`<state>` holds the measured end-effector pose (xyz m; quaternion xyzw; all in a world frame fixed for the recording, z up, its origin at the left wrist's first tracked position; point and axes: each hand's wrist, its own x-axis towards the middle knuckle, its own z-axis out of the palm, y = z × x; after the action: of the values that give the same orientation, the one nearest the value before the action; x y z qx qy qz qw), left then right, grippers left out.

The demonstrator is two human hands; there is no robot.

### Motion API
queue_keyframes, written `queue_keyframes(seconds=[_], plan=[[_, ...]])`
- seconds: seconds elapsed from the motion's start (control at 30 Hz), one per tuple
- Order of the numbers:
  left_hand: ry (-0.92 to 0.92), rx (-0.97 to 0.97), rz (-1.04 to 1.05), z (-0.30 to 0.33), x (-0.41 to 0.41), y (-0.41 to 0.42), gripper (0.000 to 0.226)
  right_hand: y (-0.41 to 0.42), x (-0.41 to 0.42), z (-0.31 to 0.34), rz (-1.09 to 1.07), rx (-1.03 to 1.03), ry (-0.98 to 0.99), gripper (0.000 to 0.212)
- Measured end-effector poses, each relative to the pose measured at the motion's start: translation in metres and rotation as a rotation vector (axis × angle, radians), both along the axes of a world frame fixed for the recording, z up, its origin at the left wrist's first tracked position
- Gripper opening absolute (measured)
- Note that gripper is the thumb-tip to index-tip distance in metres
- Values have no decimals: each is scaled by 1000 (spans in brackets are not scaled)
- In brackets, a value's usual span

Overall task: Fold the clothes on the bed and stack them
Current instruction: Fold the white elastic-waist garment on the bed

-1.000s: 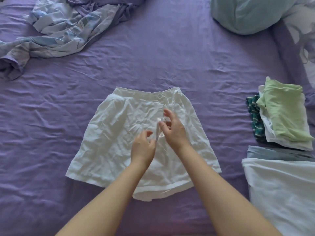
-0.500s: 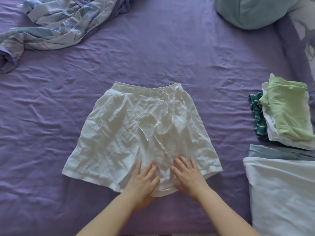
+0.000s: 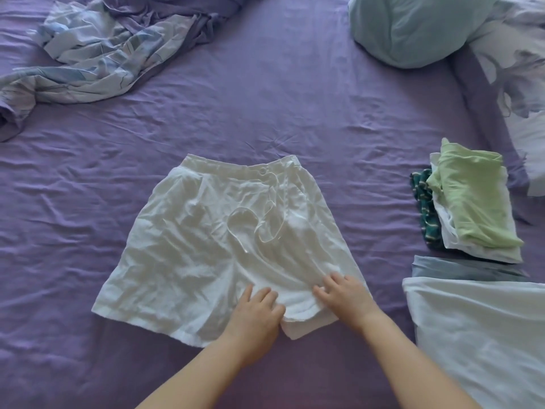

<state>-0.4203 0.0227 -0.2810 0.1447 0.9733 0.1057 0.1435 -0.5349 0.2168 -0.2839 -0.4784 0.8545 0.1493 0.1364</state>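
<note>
The fingers of the left hand are being laid flat and slightly spread on the lower hem of the white shorts, at about six o'clock on the garment, pressing rather than gripping. The right hand is being rested on the hem of the right leg, at roughly five o'clock; its fingers are being bent a little into the cloth, which is bunching under them, though whether a fold is actually being pinched cannot be told.

The shorts are being kept spread, front up, on the purple bed sheet, waistband at twelve o'clock, leg openings at six. A loose drawstring is lying looped across the front. From the fingers, nearly the whole garment is lying away toward twelve o'clock, its long axis running from six to twelve along the centre seam, just between the two hands. Judged from this, a lengthwise fold is being prepared: one leg would be carried over the other across that seam. The right hand seems better placed to lift, its leg being the one already gathered.

A folded stack with a green top is being kept at three o'clock, well apart, with a pale folded item at four o'clock. Unfolded patterned clothes are lying at ten o'clock, and a pillow at one o'clock.
</note>
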Motion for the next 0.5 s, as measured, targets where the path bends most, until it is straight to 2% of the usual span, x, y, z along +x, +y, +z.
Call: queue_keyframes(seconds=[0.17, 0.23, 0.3, 0.4, 0.5], plan=[[-385, -12, 25, -5, -11, 34, 31, 17, -23, 18, -37, 50, 25, 34], [-441, -73, -27, -9, -12, 39, 38, 19, -18, 12, -22, 110, -115, 41], [-432, -69, -21, -10, -12, 36, 44, 18, -5, 3, -35, 208, -288, 50], [-368, -33, 88, -12, -12, 26, 46, 7, 9, 6, -124, 196, -342, 44], [-378, -132, 26, -9, -16, 19, 42, 0, 7, 6, -55, 81, -145, 33]])
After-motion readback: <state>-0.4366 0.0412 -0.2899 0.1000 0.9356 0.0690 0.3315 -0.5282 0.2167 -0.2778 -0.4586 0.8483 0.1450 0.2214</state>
